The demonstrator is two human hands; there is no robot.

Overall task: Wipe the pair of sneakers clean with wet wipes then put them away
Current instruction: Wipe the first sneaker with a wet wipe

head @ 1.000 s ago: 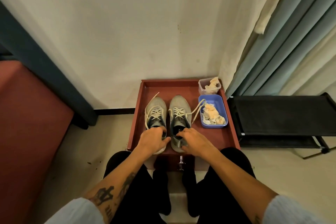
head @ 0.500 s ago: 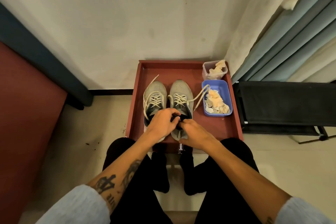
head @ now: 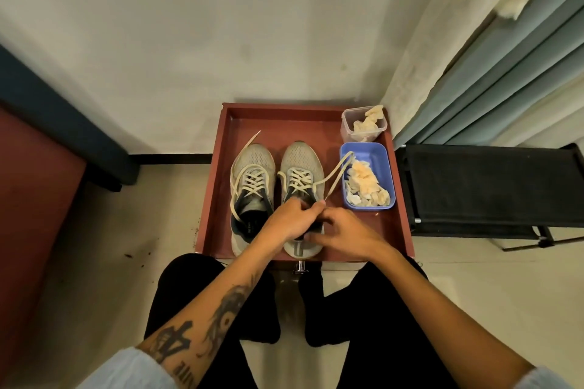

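From the head view, the left hand [head: 289, 218] pinches the pale flat lace [head: 331, 174] of the right grey mesh sneaker [head: 301, 167]; the right hand [head: 343, 232] rests curled at its heel, hold unclear. Both sneakers sit side by side in the red-brown wooden tray [head: 399, 224]. That lace trails over the blue plastic tub [head: 379, 155] of crumpled used wipes [head: 366, 189]; a tug could drag soiled wipes out. The left grey mesh sneaker [head: 254, 164] lies unlaced, its soft knit likely to snag

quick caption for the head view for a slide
Both hands, left hand and right hand, gather the right sneaker lace in a red tray.
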